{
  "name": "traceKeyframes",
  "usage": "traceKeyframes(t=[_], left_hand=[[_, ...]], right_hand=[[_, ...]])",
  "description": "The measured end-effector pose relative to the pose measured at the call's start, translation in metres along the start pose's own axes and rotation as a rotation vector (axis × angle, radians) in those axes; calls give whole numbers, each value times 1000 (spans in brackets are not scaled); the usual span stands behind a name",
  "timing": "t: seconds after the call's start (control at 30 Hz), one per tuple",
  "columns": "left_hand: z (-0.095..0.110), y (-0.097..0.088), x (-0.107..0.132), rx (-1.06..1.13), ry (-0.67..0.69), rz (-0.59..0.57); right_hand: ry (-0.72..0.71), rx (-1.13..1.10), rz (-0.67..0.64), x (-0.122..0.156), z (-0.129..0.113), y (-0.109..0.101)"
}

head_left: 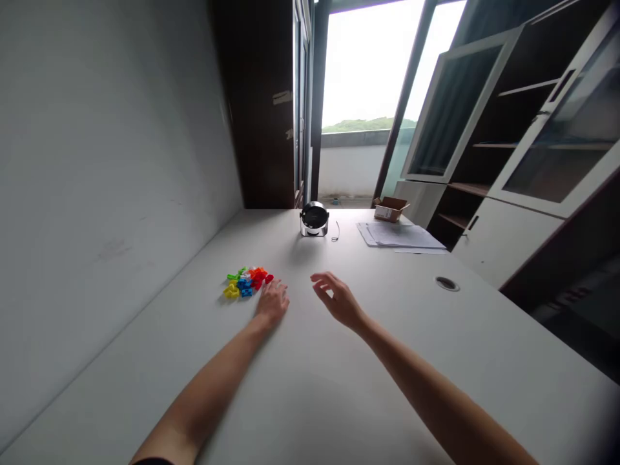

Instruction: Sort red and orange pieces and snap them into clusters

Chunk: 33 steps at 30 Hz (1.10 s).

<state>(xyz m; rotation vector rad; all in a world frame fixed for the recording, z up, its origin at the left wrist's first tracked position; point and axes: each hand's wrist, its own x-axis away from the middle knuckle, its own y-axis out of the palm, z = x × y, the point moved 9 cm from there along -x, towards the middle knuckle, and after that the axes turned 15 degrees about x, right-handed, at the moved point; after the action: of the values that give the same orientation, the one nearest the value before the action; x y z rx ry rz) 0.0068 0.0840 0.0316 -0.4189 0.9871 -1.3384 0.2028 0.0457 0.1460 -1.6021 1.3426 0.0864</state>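
A small heap of plastic pieces lies on the white table [310, 361], left of centre. I can make out yellow pieces [231, 290], blue pieces [245, 285], red-orange pieces [258, 276] and green pieces [234, 276], with some white among them. My left hand [272, 302] rests on the tabletop at the heap's right edge, its fingers apart and close to a red piece; whether they touch it I cannot tell. To the right, my right hand [338, 300] hovers over bare tabletop with fingers loosely curved and apart, holding nothing.
Behind the hands stands a round black device [314, 218] on a metal bracket, with a thin bent cord or wire [336, 231] beside it. Papers [400, 236] and an open cardboard box [390, 208] lie at the back right. A cable hole [447, 283] is nearer. A wall [111, 194] borders the left.
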Motion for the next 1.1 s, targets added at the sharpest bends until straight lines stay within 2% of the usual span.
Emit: traceKeyframes(t=[0.1, 0.17, 0.2, 0.27, 0.33, 0.43, 0.5, 0.6, 0.67, 0.7, 0.77, 0.83, 0.93, 1.0, 1.1], left_hand=[[10, -1, 0, -4, 63, -5], [9, -6, -4, -29, 46, 43], [6, -9, -7, -41, 23, 71], [1, -10, -13, -50, -20, 90], [1, -2, -19, -42, -25, 38], [14, 16, -23, -9, 53, -84], [26, 20, -25, 5, 117, -94], [26, 8, -31, -17, 71, 74], [12, -3, -35, -33, -68, 218], [5, -5, -37, -30, -131, 245], [-2, 2, -42, 1, -173, 198], [6, 16, -46, 51, -90, 66], [29, 32, -42, 154, 72, -102], [42, 34, -36, 243, 131, -140], [50, 31, -26, 335, 153, -134]], right_hand=[[121, 61, -110, 28, 67, 48], [123, 87, -185, 41, 87, 66], [141, 101, -184, 44, 93, 69], [150, 128, -181, 47, 93, 70], [108, 163, -192, 46, 84, 71], [41, 197, -197, 44, 71, 69], [47, 205, -180, 43, 71, 65], [107, 214, -164, 44, 82, 61], [142, 211, -165, 46, 90, 61], [149, 209, -166, 47, 92, 62], [144, 215, -168, 47, 93, 64], [128, 229, -173, 47, 92, 66], [123, 239, -166, 46, 92, 66], [140, 252, -148, 45, 95, 62], [175, 289, -119, 45, 100, 56]])
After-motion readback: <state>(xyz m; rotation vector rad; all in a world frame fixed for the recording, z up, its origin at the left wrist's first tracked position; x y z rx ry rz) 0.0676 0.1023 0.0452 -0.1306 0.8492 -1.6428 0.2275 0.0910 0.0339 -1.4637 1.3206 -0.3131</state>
